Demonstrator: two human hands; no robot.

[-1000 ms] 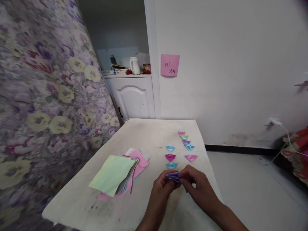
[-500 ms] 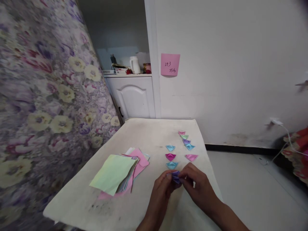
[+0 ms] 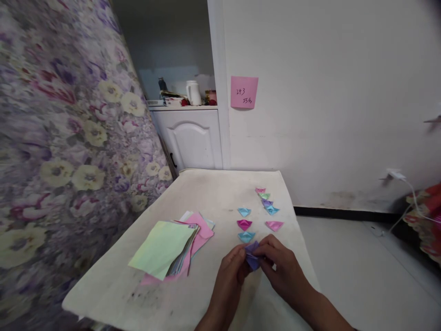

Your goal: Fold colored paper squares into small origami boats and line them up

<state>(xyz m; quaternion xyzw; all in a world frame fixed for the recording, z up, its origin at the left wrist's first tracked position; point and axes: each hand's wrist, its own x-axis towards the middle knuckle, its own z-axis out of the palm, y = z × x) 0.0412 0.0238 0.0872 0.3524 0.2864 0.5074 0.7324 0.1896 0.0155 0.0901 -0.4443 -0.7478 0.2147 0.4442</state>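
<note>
Eight small folded paper pieces (image 3: 244, 225) toward the tabletop's (image 3: 206, 193) right edge: three blue, three pink, one green, one purple. One more purple folded piece (image 3: 253, 261) in the grip of two hands, left hand (image 3: 231, 269) and right hand (image 3: 280, 269). One stack of coloured sheets (image 3: 165, 248) near the left edge. One pink note (image 3: 244, 92) on the wall (image 3: 327, 92).

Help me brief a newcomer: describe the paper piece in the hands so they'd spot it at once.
Find the white table by the wall. At its near right side, the left hand and right hand pinch a small purple folded paper. Unlike the little paper boats lying beyond it, it is the only piece being held.
</note>
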